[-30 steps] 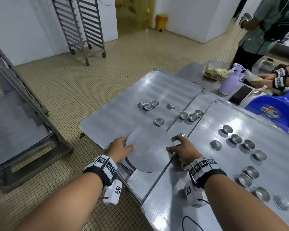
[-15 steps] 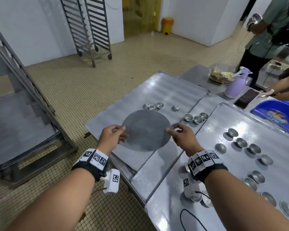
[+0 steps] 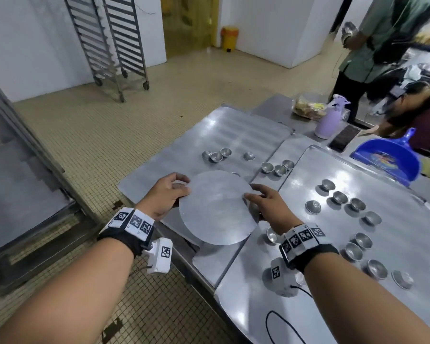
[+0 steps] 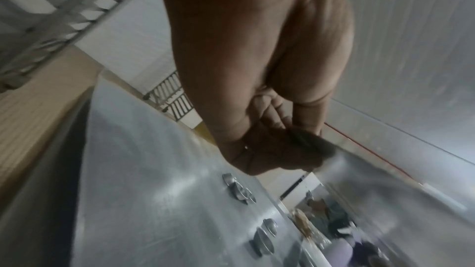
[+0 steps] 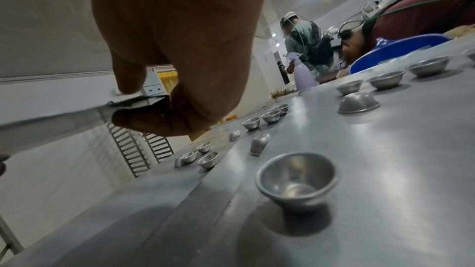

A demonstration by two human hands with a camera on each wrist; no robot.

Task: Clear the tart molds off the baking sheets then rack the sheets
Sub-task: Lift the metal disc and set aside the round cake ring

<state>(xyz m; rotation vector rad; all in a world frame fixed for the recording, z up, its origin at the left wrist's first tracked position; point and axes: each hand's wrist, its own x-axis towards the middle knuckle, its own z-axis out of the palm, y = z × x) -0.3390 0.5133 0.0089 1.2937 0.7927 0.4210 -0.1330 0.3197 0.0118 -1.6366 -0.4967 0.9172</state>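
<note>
A round flat metal disc (image 3: 216,207) hangs above the seam between two baking sheets. My left hand (image 3: 181,188) pinches its left edge and my right hand (image 3: 252,193) pinches its right edge. In the left wrist view my left hand's fingertips (image 4: 277,155) clamp the disc's rim (image 4: 372,180). In the right wrist view my right hand (image 5: 159,105) grips the disc (image 5: 51,123). Small metal tart molds (image 3: 217,155) sit on the left sheet (image 3: 209,130). Several more molds (image 3: 340,197) dot the right sheet (image 3: 395,244). One mold (image 5: 295,178) stands just below my right wrist.
A wheeled sheet rack (image 3: 109,45) stands across the tiled floor at the back left. Another rack (image 3: 23,170) is close on my left. A lilac spray bottle (image 3: 329,120), a phone (image 3: 345,137) and a blue dustpan (image 3: 387,157) sit past the sheets. Two people (image 3: 382,45) work at the far right.
The disc lay on the sheets a second ago. Both hands lifted it, and since half a second ago it has tipped flatter and come nearer to me.
</note>
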